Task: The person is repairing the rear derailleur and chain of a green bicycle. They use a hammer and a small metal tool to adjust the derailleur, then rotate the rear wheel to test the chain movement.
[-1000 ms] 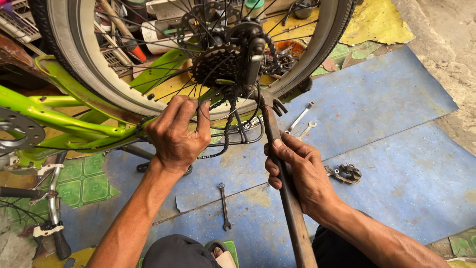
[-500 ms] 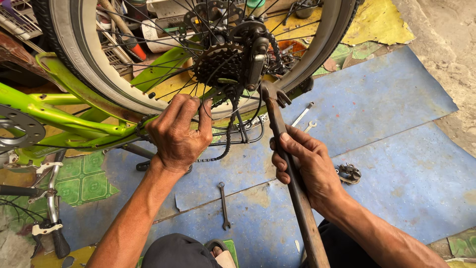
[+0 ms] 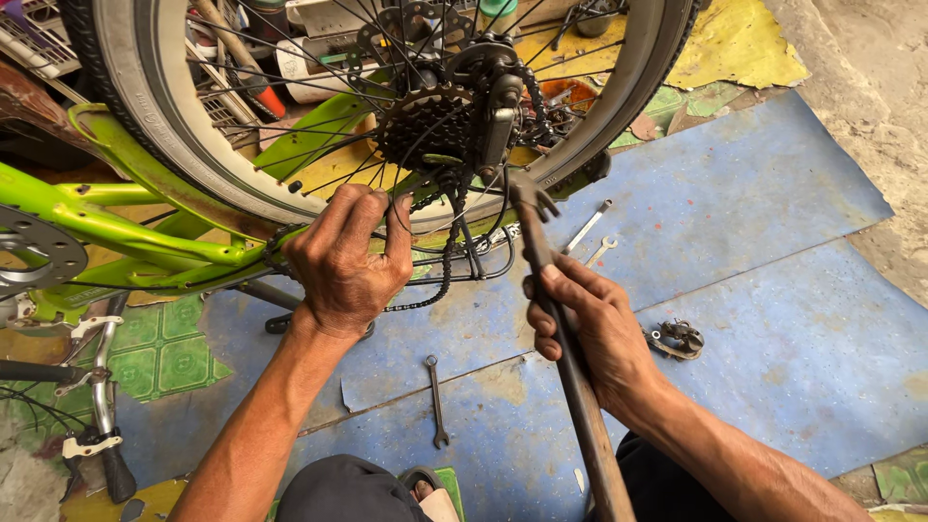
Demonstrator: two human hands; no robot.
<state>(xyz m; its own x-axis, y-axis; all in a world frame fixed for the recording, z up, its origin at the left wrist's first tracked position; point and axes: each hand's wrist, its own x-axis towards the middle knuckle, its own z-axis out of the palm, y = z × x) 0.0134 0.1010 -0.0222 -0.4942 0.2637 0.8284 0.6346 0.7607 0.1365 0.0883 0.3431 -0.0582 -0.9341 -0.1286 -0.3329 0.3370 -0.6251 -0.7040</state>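
Blue floor mat [image 3: 754, 222] lay under an upturned green bike. Left hand [image 3: 348, 261] had fingers closed on the chain [image 3: 440, 280] below the gear cluster [image 3: 425, 126]. Right hand [image 3: 594, 324] gripped a hammer [image 3: 556, 309], handle running toward the person, head up just right of the gears.

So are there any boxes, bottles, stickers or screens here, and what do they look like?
No screens or signs.
White bottle: behind the wheel spokes at the top, lying tilted, rounded, white with a dark label.
Green-capped bottle: at the top edge, mostly cut off, green cap.
White crate: top left corner, slatted plastic.
Rim sticker: small dark print on the grey wheel rim, left side, too small to make out.
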